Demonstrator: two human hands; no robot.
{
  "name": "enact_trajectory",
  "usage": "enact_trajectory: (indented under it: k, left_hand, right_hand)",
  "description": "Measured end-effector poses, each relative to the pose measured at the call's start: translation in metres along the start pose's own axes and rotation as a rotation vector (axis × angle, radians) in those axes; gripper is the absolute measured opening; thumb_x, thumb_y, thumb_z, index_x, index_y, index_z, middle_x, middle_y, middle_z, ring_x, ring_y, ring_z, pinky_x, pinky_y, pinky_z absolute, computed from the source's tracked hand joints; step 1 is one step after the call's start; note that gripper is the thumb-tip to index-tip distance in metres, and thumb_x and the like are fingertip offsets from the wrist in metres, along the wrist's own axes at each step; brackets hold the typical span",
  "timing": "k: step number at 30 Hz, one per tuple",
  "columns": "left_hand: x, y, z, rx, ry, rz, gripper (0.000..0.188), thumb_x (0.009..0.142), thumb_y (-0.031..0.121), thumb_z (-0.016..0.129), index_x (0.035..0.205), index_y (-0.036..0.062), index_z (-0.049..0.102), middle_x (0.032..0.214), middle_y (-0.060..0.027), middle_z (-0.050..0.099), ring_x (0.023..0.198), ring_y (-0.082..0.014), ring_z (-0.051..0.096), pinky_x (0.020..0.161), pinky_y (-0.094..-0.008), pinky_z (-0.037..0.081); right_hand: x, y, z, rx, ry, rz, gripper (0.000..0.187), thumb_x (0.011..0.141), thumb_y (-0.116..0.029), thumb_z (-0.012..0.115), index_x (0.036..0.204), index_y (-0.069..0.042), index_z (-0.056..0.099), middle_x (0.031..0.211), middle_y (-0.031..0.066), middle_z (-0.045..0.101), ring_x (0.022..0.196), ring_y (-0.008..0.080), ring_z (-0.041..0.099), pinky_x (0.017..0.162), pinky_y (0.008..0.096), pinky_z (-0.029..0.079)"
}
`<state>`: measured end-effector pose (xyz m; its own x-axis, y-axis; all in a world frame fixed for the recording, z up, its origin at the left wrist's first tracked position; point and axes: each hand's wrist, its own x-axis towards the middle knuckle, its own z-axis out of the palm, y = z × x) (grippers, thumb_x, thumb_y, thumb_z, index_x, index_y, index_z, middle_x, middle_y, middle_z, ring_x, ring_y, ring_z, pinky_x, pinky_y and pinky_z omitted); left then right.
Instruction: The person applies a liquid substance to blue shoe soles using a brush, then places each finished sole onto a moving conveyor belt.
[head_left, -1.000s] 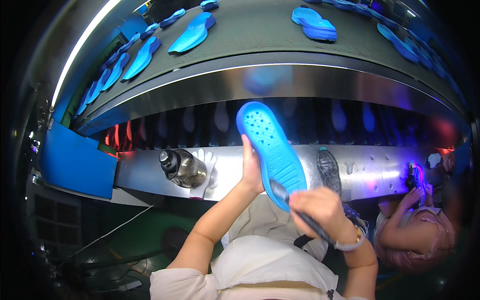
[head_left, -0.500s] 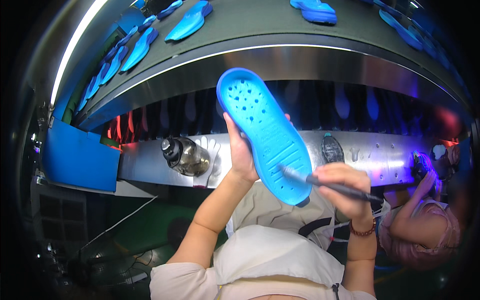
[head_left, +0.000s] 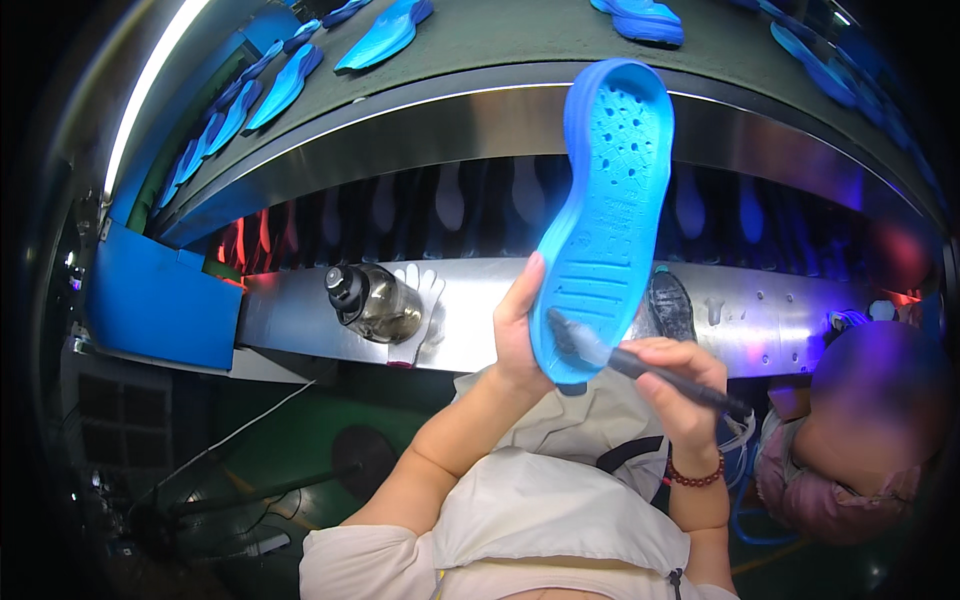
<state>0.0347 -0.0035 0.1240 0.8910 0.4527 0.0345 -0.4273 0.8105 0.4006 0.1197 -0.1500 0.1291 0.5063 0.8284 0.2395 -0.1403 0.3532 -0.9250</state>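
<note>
A bright blue shoe sole [head_left: 612, 215] is held up, its hollow inner face showing, with small holes at the far end and raised ribs nearer me. My left hand [head_left: 520, 335] grips its left edge near the close end; part of the fingers is hidden behind it. In my right hand [head_left: 685, 385] is a brush [head_left: 585, 342] with a dark handle, pinched between thumb and fingers. The brush tip lies over the near end of the sole's inner face, seemingly touching it.
A steel ledge [head_left: 470, 310] carries a dark clear bottle [head_left: 385, 305], a white glove [head_left: 430, 292] and a small dark sole [head_left: 671, 303]. Beyond runs a belt [head_left: 520, 45] with several blue soles [head_left: 385, 35]. At right sits a co-worker [head_left: 800, 490].
The sole has moved right and farther up, and turned so its far end now leans right. My left hand went with it. The brush tip shifted slightly relative to the sole, toward its left edge.
</note>
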Motion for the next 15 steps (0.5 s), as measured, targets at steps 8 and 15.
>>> enact_trajectory:
  k: [8, 15]
  left_hand:
    - [0.012, 0.007, -0.005, -0.001, -0.023, 0.021, 0.067, 0.088, 0.052, 0.03, 0.13, -0.0006, 0.035, 0.123, -0.0231, 0.047, 0.106, -0.0373, 0.052, 0.092, -0.0503, 0.041]
    - [0.017, 0.019, -0.002, -0.026, -0.054, -0.062, 0.054, 0.09, 0.038, 0.039, 0.123, -0.004, 0.043, 0.115, -0.0182, 0.054, 0.103, -0.0274, 0.055, 0.092, -0.039, 0.042]
  right_hand:
    - [0.01, -0.019, 0.003, -0.351, -0.199, -0.188, 0.021, 0.069, 0.007, 0.064, 0.089, 0.004, 0.063, 0.093, 0.0199, 0.064, 0.085, 0.0243, 0.064, 0.078, 0.0315, 0.05]
    - [0.031, -0.036, -0.012, -0.51, -0.404, -0.232, 0.019, 0.066, 0.004, 0.067, 0.085, 0.003, 0.064, 0.088, 0.0178, 0.065, 0.084, 0.0256, 0.064, 0.076, 0.0321, 0.05]
